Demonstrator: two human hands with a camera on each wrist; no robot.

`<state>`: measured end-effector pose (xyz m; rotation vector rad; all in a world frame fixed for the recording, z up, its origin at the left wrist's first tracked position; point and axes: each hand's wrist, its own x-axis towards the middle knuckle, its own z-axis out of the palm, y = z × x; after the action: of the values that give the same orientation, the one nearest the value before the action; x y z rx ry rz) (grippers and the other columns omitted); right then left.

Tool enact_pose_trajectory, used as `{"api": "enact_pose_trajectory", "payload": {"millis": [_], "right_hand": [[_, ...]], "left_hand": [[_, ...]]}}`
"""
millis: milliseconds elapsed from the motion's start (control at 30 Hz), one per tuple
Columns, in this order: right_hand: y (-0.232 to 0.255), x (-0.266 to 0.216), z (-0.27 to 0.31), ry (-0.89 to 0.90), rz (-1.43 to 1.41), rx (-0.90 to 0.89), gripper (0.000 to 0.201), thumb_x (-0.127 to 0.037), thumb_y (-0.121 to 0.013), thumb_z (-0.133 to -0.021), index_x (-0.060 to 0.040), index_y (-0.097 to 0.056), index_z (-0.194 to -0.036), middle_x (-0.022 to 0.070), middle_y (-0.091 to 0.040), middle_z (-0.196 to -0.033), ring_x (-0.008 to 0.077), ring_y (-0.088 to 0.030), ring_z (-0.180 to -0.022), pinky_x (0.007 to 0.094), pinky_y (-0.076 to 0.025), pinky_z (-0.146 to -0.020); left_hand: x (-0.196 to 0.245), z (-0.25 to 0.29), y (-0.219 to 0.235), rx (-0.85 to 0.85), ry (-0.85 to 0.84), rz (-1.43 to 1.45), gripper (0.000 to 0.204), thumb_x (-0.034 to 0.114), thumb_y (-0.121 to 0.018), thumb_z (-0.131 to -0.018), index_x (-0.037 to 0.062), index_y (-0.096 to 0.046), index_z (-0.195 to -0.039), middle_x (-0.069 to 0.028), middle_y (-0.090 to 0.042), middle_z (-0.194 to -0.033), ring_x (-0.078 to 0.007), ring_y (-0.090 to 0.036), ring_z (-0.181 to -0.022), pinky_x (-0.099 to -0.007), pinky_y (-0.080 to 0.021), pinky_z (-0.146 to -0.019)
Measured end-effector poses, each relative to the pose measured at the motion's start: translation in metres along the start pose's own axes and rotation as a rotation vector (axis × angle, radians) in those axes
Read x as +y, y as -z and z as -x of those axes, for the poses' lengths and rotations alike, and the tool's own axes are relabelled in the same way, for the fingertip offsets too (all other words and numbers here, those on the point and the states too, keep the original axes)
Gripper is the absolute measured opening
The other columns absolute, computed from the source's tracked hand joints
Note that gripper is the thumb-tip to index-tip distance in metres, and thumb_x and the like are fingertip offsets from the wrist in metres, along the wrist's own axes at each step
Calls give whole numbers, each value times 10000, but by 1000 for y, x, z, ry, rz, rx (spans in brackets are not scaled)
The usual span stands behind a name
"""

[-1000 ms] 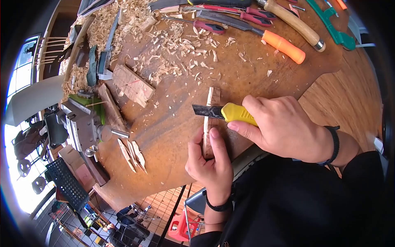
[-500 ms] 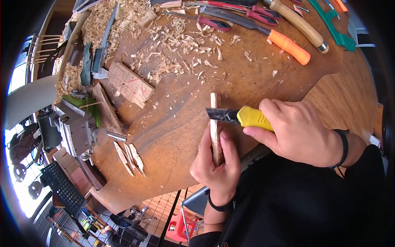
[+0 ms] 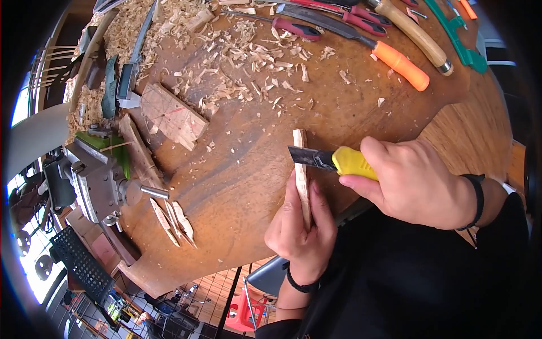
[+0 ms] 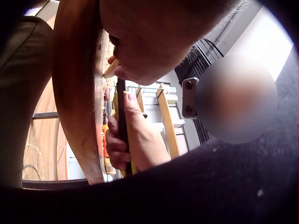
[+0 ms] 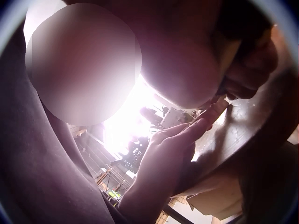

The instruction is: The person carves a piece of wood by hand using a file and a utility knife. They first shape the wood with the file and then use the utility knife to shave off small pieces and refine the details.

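Observation:
In the head view, my left hand [image 3: 302, 237] holds a narrow wooden strip [image 3: 302, 189] near its lower end, thumb on one side and fingers on the other. The strip's pale upper end points away from me. My right hand [image 3: 412, 181] grips a yellow utility knife [image 3: 351, 163], thumb along the handle. Its dark blade crosses the strip just above the left fingertips, the tip a little past the left edge. The left wrist view shows the right hand [image 4: 145, 144] around the knife [image 4: 122, 116]. In the right wrist view, the left hand [image 5: 170, 149] pinches the strip [image 5: 217, 111].
Wood shavings [image 3: 243, 51] cover the far table. A chisel with an orange handle [image 3: 402, 65] and several other tools lie at the back right. A wood block [image 3: 172, 116], a metal vise [image 3: 99, 181] and thin carved slivers [image 3: 172, 223] sit at left.
Both hands, the strip and the knife have shifted rightward in the head view. The blade has drawn back across the strip, so less of it sticks out on the left. The background has slid slightly left.

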<state>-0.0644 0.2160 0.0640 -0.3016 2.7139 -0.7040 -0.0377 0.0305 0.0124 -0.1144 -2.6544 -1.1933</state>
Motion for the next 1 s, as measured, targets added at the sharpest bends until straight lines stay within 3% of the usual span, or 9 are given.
{"api": "enact_pose_trajectory", "payload": {"millis": [167,267,633,1000], "right_hand": [[-6,-2,-15,26,35,50,476,-442,-648,-995,-5,-563,-828,175,-589,-520,360,-657,-492,431,-530,-464],[-9,-2,-15,26,53,53,471,-439,-642,-999,-9,-569,-821,172,-588,-518,364,-659,-495,432,-531,-460],[-10,2,4,15,44,91,478,-431,-638,-1006,12,-588,-834,172,-588,-515,346,-658,-488,407,-530,-457],[-21,-7,-16,42,20,184,484,-431,-617,-1017,11,-583,-824,164,-603,-529,337,-676,-514,402,-541,-467]], "left_hand": [[4,1,1,-39,-8,-45,358,-4,-776,-873,-93,-694,-1210,-159,-730,-755,-222,-686,-548,-309,-524,-538],[0,2,-3,30,-43,-29,351,-7,-771,-874,-100,-692,-1203,-169,-714,-732,-228,-679,-534,-314,-518,-524],[5,2,-1,-18,9,-61,293,54,-763,-908,-77,-705,-1164,-151,-681,-675,-238,-655,-501,-325,-498,-494],[5,3,-4,31,4,-47,260,62,-740,-926,-44,-710,-1162,-152,-692,-707,-246,-664,-521,-334,-502,-502]]}}
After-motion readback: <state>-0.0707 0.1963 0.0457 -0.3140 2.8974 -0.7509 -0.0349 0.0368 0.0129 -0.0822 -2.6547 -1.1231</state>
